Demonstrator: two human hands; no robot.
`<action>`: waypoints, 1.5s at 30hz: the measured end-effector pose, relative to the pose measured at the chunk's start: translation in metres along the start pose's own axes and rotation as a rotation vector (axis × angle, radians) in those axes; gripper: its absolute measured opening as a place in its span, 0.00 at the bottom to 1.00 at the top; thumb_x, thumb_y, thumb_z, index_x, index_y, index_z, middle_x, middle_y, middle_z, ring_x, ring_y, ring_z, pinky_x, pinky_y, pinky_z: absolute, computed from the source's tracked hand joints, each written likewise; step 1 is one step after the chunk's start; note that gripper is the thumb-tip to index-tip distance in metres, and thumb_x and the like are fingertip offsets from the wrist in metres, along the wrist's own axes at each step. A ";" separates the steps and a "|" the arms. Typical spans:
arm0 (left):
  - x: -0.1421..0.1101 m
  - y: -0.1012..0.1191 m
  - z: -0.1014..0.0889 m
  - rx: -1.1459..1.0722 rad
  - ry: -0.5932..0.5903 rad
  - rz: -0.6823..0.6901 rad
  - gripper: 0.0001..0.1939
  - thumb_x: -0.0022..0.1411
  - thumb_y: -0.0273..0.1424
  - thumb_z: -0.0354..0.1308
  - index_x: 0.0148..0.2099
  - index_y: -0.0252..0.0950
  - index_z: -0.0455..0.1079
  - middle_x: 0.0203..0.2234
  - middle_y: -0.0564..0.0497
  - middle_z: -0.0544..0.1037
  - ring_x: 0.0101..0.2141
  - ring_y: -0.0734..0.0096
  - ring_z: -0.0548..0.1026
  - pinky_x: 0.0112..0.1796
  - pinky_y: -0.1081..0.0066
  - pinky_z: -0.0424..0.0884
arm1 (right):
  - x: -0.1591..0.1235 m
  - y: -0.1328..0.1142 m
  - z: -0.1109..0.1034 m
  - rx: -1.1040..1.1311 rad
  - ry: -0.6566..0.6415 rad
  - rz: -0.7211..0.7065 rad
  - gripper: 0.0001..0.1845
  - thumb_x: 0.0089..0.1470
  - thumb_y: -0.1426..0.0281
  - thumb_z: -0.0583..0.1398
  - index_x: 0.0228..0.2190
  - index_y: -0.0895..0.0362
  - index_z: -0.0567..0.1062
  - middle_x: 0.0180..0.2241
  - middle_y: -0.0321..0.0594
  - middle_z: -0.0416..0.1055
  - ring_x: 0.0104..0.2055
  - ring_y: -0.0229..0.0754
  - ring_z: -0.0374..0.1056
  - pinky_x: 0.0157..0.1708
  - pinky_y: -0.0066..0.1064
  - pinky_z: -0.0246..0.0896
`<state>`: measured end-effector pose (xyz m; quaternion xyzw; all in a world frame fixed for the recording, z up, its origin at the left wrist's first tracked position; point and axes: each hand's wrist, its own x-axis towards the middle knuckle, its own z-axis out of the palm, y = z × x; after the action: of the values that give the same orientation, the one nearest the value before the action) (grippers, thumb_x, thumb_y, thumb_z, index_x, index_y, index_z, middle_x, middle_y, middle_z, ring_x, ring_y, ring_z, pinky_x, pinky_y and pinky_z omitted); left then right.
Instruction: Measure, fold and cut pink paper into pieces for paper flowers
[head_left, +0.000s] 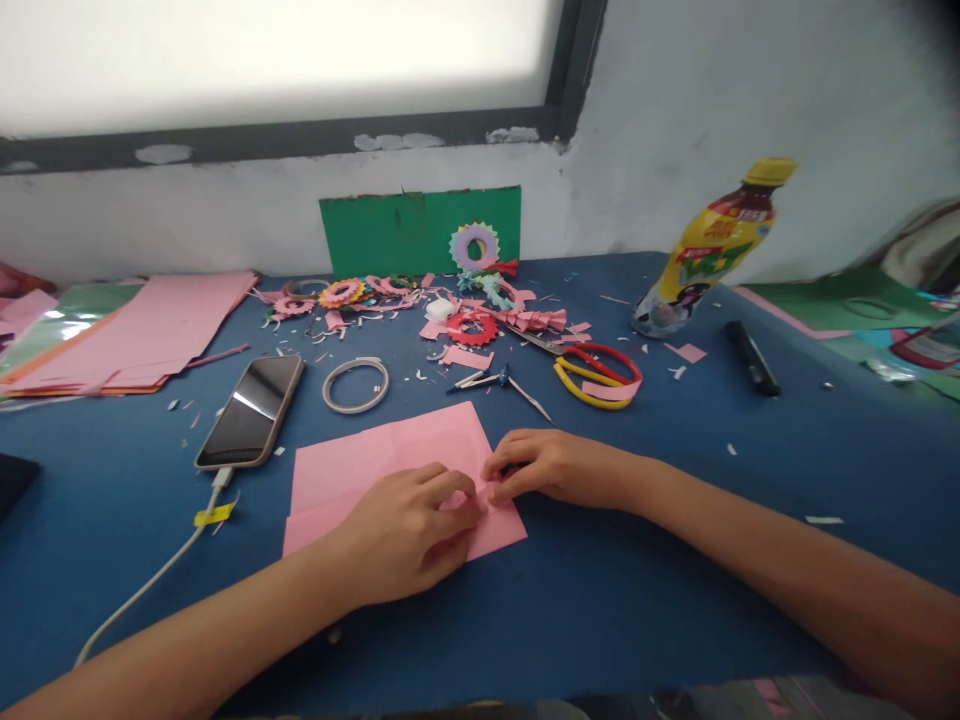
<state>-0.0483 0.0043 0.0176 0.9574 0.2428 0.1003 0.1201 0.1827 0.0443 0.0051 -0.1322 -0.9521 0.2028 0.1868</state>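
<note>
A sheet of pink paper (390, 445) with a crease across it lies flat on the blue table in front of me. My left hand (420, 525) rests over its lower right part, fingers curled and tips pressed together at the paper. At the sheet's right edge, my right hand (544, 468) pinches the paper between thumb and fingers. The two hands' fingertips almost meet there, and the spot between them is partly hidden. Just beyond the sheet lie a drawing compass (501, 380) and scissors (600, 375) with red and yellow handles.
Left of the sheet lies a phone (253, 412) on a white cable, beside a tape roll (356, 385). Behind are paper cutouts (472, 328), scraps and a green board (397, 230). A pink paper stack (150, 325), a bottle (709, 250) and a black pen-like object (752, 358) flank them.
</note>
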 end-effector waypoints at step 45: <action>0.023 0.005 -0.014 -0.363 -0.042 -0.607 0.05 0.48 0.30 0.56 0.28 0.35 0.70 0.21 0.53 0.73 0.23 0.70 0.70 0.21 0.76 0.59 | 0.022 -0.039 0.008 0.162 0.087 0.685 0.08 0.45 0.81 0.60 0.31 0.61 0.73 0.26 0.35 0.66 0.26 0.32 0.61 0.27 0.23 0.57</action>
<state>-0.0294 0.0138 0.0353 0.8066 0.4919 0.0817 0.3174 0.1527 0.0148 0.0224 -0.4371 -0.8245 0.3225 0.1585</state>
